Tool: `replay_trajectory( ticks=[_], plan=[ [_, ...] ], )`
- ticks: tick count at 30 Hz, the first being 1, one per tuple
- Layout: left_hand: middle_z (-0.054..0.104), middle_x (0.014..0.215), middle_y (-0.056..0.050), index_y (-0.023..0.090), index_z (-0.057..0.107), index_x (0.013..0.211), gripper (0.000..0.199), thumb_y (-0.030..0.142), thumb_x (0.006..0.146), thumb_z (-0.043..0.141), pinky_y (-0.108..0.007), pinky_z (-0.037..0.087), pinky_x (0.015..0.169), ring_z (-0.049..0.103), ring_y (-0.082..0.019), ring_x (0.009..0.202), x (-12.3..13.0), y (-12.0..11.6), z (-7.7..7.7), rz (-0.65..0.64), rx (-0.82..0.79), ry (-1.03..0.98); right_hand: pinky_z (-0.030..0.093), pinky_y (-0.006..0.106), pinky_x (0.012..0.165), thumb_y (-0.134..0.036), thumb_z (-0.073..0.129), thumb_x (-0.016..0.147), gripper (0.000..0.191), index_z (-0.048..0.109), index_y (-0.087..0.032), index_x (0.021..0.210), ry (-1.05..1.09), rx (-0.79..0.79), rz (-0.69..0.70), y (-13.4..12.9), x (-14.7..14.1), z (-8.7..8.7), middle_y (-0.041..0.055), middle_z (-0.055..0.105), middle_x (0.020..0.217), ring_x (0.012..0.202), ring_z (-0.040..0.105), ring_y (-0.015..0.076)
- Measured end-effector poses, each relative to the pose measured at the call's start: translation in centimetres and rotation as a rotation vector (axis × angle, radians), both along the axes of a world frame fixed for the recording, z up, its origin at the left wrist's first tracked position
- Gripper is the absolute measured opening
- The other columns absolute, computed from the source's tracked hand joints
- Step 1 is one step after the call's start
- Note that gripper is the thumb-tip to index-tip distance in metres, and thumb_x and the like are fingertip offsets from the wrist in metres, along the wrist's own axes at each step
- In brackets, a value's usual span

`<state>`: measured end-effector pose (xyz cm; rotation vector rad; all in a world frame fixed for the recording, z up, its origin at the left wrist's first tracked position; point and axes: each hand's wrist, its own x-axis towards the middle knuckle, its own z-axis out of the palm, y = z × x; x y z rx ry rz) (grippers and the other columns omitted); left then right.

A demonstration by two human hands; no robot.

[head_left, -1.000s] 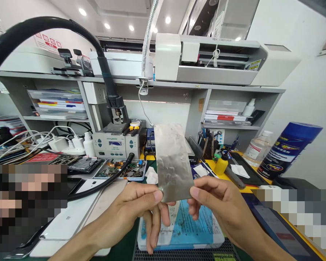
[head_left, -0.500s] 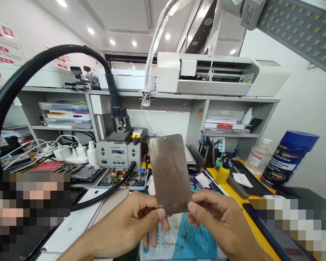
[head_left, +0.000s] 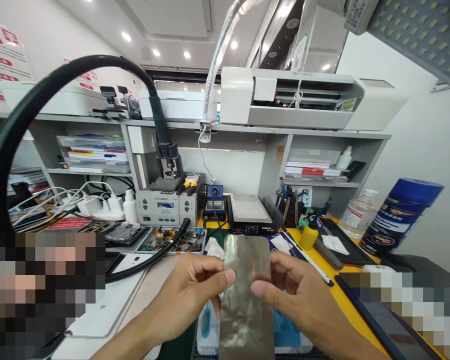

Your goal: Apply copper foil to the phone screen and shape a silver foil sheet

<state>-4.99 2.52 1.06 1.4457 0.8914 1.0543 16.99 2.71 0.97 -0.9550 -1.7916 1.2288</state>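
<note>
A thin phone screen panel (head_left: 246, 310) with rounded corners and a shiny grey-brown face is held in front of me, tilted, its lower end running out of the picture. My left hand (head_left: 197, 295) pinches its left edge, thumb on the face and fingers behind. On the opposite side my right hand (head_left: 296, 295) has its thumb on the face and its fingers curled at the right edge. Below the panel is a blue and white box-like pad (head_left: 287, 325), mostly covered. A white tablet-like device (head_left: 101, 307) lies left of my left hand.
Behind the panel stand a flat heating plate (head_left: 249, 209) and a grey hot-air station (head_left: 168, 205). A parts tray (head_left: 172, 240) is at left, under a thick black hose (head_left: 60, 75). A yellow bottle (head_left: 309, 235), blue spray can (head_left: 399, 220) and dark phone (head_left: 378, 320) sit right.
The panel has come down and tilted, its face catching more light. My hands now grip its side edges higher up instead of the bottom corners. The heating plate behind has come into view.
</note>
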Motion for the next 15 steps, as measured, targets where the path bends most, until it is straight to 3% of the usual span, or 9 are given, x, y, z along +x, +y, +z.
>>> replay_trajectory(
  ticks=[3, 7, 11, 15],
  plan=[
    [0.042, 0.055, 0.003, 0.014, 0.065, 0.061, 0.044, 0.05, 0.084, 0.068, -0.023, 0.048, 0.051, 0.047, -0.012, 0.053, 0.9, -0.3, -0.5, -0.059, -0.037, 0.04, 0.048, 0.027, 0.066, -0.038, 0.075, 0.083, 0.023, 0.067, -0.017, 0.09, 0.097, -0.064, -0.096, 0.2, -0.2, 0.0, 0.0029, 0.069, 0.08, 0.073, 0.06, 0.0173],
    [0.047, 0.055, 0.002, 0.013, 0.065, 0.062, 0.047, 0.052, 0.087, 0.063, -0.024, 0.047, 0.05, 0.053, -0.013, 0.048, 1.2, 0.0, -1.2, -0.082, -0.076, 0.077, 0.041, 0.022, 0.055, -0.032, 0.078, 0.078, 0.023, 0.063, -0.017, 0.071, 0.111, -0.109, -0.161, 0.4, -0.4, 0.3, -0.0032, 0.058, 0.062, 0.06, 0.051, 0.0122],
    [0.049, 0.058, 0.002, 0.014, 0.065, 0.069, 0.041, 0.051, 0.086, 0.067, -0.022, 0.045, 0.048, 0.051, -0.012, 0.052, 1.4, 0.2, -1.7, -0.054, -0.06, 0.118, 0.037, 0.021, 0.054, -0.03, 0.077, 0.079, 0.02, 0.065, -0.015, 0.074, 0.109, -0.141, -0.079, 0.6, -0.2, 0.4, -0.004, 0.055, 0.062, 0.059, 0.046, 0.0106],
    [0.05, 0.065, 0.002, 0.015, 0.069, 0.083, 0.031, 0.046, 0.084, 0.072, -0.02, 0.048, 0.051, 0.045, -0.012, 0.059, 1.8, 0.2, -1.9, -0.086, -0.075, 0.05, 0.038, 0.023, 0.059, -0.03, 0.079, 0.077, 0.021, 0.068, -0.012, 0.08, 0.127, -0.18, -0.007, 0.7, 0.1, 0.1, -0.0011, 0.06, 0.069, 0.065, 0.052, 0.0131]
  ],
)
